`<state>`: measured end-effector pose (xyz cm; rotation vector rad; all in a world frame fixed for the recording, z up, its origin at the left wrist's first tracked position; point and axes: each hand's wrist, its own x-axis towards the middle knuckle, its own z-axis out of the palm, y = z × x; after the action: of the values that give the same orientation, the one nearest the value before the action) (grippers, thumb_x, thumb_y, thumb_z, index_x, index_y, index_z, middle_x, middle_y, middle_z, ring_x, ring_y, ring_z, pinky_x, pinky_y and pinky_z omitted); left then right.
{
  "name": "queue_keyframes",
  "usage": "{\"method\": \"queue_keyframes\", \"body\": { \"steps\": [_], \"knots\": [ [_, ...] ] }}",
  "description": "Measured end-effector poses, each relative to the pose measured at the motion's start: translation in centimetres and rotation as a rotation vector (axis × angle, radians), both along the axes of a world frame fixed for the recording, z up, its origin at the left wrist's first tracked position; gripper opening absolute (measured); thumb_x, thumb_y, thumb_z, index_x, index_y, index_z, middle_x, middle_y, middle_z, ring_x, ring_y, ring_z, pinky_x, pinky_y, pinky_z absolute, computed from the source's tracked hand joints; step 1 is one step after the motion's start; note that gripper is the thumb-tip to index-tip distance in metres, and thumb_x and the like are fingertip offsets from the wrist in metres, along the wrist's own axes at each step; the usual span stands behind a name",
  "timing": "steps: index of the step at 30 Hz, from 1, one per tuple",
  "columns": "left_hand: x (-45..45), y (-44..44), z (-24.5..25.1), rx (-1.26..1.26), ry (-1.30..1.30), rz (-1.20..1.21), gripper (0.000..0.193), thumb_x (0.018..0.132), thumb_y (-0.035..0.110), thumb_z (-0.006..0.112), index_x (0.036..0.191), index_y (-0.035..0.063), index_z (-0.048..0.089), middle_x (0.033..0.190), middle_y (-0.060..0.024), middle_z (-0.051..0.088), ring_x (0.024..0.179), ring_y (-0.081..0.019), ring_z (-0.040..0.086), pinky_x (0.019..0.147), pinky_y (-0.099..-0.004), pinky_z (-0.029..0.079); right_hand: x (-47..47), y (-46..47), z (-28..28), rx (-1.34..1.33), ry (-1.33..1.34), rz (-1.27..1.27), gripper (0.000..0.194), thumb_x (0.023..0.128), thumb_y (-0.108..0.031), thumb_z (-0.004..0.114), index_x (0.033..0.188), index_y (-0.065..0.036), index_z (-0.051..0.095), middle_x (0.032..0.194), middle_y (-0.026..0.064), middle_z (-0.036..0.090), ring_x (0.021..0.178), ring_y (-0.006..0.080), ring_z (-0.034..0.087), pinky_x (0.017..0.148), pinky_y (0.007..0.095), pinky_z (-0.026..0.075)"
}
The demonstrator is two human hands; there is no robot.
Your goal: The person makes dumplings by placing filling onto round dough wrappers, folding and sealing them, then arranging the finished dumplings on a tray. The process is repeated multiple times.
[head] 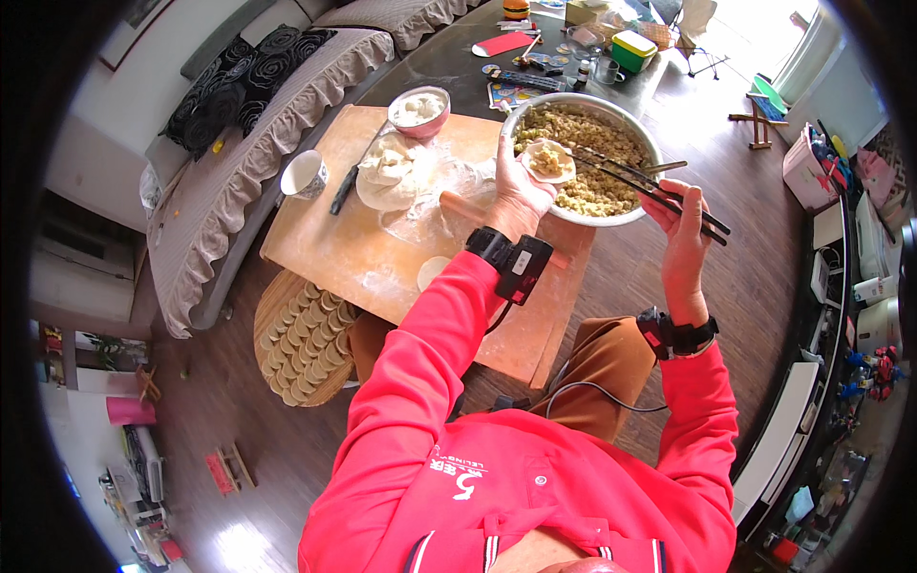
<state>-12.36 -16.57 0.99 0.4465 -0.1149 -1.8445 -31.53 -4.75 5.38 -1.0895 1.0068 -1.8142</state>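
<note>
My left hand holds up a round dumpling wrapper with a mound of filling on it. Between the fingers of my right hand is a pair of dark chopsticks, their tips at the wrapper's edge. Below both hands stands a wide metal bowl of minced filling, with a utensil handle over its rim. A rolling pin lies partly hidden under my left forearm. Another flat wrapper rests on the floured wooden board.
On the board lie a dough lump and a dark-handled knife, near a pink bowl of flour. A patterned cup stands at its left edge. A round wooden tray bears rows of dumplings. A cluttered dark table stands beyond.
</note>
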Motion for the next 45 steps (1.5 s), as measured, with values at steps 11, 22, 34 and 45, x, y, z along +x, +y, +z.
{"method": "queue_keyframes", "body": {
  "steps": [11,22,34,45],
  "knots": [
    [0.1,1.7,0.7,-0.029,-0.006,-0.07,0.07,0.09,0.066,0.031,0.124,0.0073,0.051,0.122,-0.0135,0.055,0.114,-0.0338,0.051,0.098,-0.0547,0.039,0.5,-0.5,-1.5,0.181,-0.187,0.047,0.043,0.099,-0.04,0.042,0.101,0.001,0.055,0.095,0.0173,0.063,0.089,0.0298,0.067,0.085,0.039,0.054],
    [0.5,2.2,0.6,-0.057,-0.025,-0.082,0.066,0.091,0.062,0.034,0.13,0.0098,0.047,0.123,-0.0126,0.054,0.113,-0.0324,0.052,0.094,-0.0543,0.044,0.1,-0.4,-1.4,0.183,-0.269,0.083,0.042,0.099,-0.04,0.042,0.102,0.001,0.055,0.095,0.0187,0.065,0.091,0.0295,0.067,0.086,0.0395,0.054],
    [1.7,2.5,1.5,0.044,0.024,-0.187,0.052,0.095,0.05,0.032,0.124,0.012,0.051,0.116,-0.0134,0.059,0.103,-0.0329,0.059,0.088,-0.0538,0.049,-0.1,-2.3,-3.0,-0.022,1.008,-0.09,0.015,0.086,-0.018,0.064,0.091,-0.003,0.064,0.089,0.0105,0.062,0.084,0.0235,0.061,0.075,0.0335,0.047],
    [6.4,9.8,3.3,0.009,0.048,-0.115,0.076,0.095,0.059,0.028,0.133,-0.0052,0.039,0.132,-0.0249,0.047,0.123,-0.0406,0.046,0.106,-0.0549,0.034,5.4,3.6,-0.1,-0.247,1.446,-0.068,0.068,0.071,-0.047,0.072,0.127,-0.013,0.055,0.136,0.0102,0.047,0.133,0.0321,0.034,0.111,0.0493,0.022]
  ]
}}
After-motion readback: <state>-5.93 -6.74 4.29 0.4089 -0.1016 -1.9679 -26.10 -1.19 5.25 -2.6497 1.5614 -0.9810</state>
